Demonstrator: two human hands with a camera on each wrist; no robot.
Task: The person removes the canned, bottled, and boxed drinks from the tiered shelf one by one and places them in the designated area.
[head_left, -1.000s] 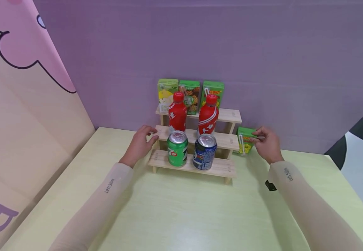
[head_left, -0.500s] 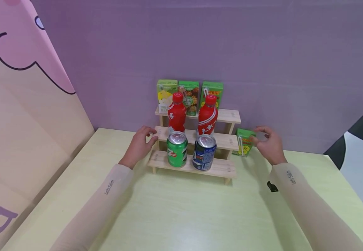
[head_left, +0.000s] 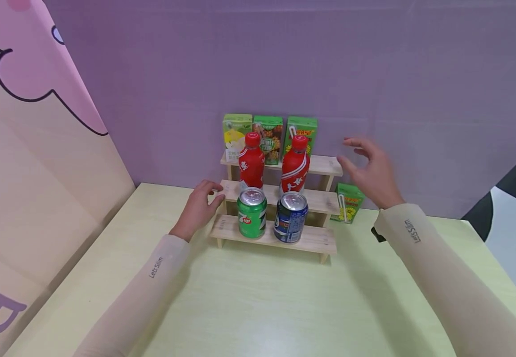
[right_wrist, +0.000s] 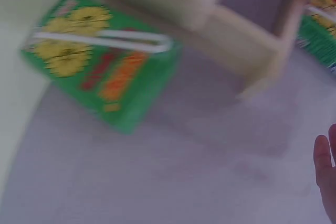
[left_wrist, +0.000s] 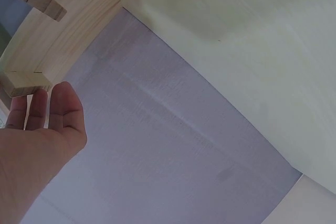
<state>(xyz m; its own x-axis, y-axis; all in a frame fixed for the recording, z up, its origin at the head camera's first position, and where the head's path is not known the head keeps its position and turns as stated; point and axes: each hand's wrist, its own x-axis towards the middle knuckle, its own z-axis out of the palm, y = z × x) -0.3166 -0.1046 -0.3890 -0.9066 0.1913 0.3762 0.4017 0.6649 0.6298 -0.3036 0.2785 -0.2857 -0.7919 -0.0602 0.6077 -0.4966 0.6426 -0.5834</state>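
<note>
A three-tier wooden stand [head_left: 320, 200] holds drinks. My left hand [head_left: 199, 209] is at the left end of its middle tier, its bent fingertips touching the plank's end [left_wrist: 23, 83] in the left wrist view. My right hand [head_left: 371, 173] hovers right of the top tier, thumb and fingers spread with nothing between them; only its edge [right_wrist: 326, 169] shows in the right wrist view. Below it, a green juice carton [head_left: 348, 202] with yellow flowers and a white straw stands on the table beside the stand. That carton [right_wrist: 100, 61] looks blurred in the right wrist view.
Three juice cartons, including a green one [head_left: 302, 130], line the top tier. Two red bottles [head_left: 252, 163] stand on the middle tier. A green 7up can [head_left: 252, 214] and a dark blue can [head_left: 291, 218] are on the bottom tier. A purple backdrop [head_left: 418, 99] rises behind.
My right hand has let go of the green juice carton beside the stand and risen toward the top tier's right end. The carton stays on the table. My left hand has not moved.
</note>
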